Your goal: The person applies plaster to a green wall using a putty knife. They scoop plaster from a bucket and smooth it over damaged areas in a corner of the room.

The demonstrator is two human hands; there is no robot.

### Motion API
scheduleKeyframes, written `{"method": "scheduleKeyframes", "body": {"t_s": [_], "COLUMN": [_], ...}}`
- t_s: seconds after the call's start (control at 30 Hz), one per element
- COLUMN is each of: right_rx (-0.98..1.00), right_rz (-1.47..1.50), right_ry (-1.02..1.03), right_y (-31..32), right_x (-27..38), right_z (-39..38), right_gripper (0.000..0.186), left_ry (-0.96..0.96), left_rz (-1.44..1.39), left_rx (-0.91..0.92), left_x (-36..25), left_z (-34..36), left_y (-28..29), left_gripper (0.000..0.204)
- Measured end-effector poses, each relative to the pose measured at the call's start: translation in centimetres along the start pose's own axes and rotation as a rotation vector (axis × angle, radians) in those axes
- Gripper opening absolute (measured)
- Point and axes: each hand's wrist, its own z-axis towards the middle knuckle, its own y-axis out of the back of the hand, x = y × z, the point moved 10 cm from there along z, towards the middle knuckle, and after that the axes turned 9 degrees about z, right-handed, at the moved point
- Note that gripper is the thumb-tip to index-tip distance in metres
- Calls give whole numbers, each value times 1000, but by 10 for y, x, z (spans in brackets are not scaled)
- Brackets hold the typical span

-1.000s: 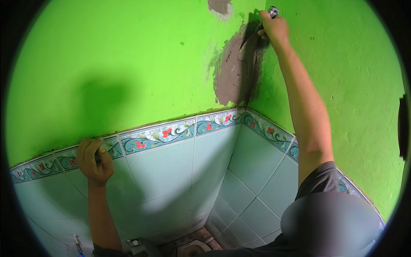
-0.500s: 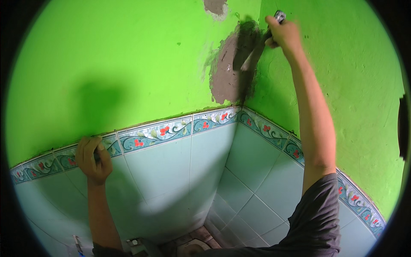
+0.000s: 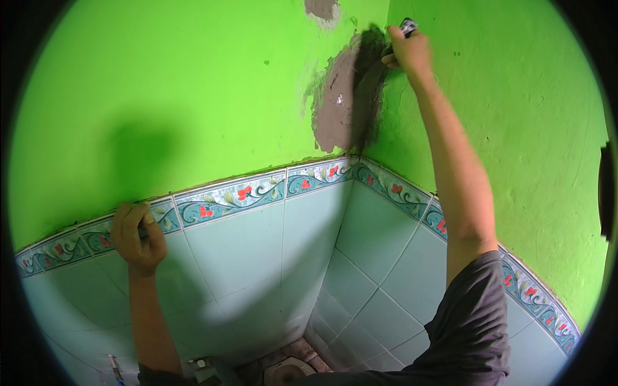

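- Right hand [image 3: 407,53] is closed around the handle of a scraper [image 3: 376,67], raised high at the wall corner; the blade lies against the grey patch [image 3: 344,96], its edge hard to make out against the dark mortar.
- Left hand [image 3: 136,233] is curled on the top edge of the tile border [image 3: 257,192], fingers folded over the ledge. It seems to act as a brace; whether it holds anything small cannot be told.
- Grey patch sits on the green wall [image 3: 180,90] just left of the corner line, directly above the tile border and well apart from the left hand. A smaller bare spot [image 3: 322,9] shows higher up, near the top edge of the view.
- Judgement on method: the blade is best kept at a shallow angle and drawn along the corner with even pressure, so that the patch edges blend into the paint without gouging. The brace on the ledge should be kept firm, as the reach is long and overhead.
- Risk, as judged: material may drop onto the tile border and the pale tiles [image 3: 251,257] below.
- Packages, labels and signs: none seen on the walls. At the bottom edge lie a thin tool [image 3: 116,370] with a blue tip and some floor fittings [image 3: 286,372], too small to identify.
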Motion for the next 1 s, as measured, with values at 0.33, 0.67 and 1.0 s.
{"method": "scheduleKeyframes", "body": {"t_s": [0.33, 0.67, 1.0], "right_rx": [85, 69, 91], "right_rz": [-89, 111, -80], "right_ry": [-75, -23, -66], "right_y": [17, -19, 11], "right_x": [9, 17, 20], "right_z": [-31, -24, -16], "right_gripper": [45, 41, 43], "left_ry": [66, 17, 33], "left_rz": [56, 58, 27], "left_rx": [61, 43, 19], "left_x": [9, 2, 0], "left_z": [-8, 2, 2], "left_y": [2, 6, 5], "left_gripper": [13, 14, 11]}}
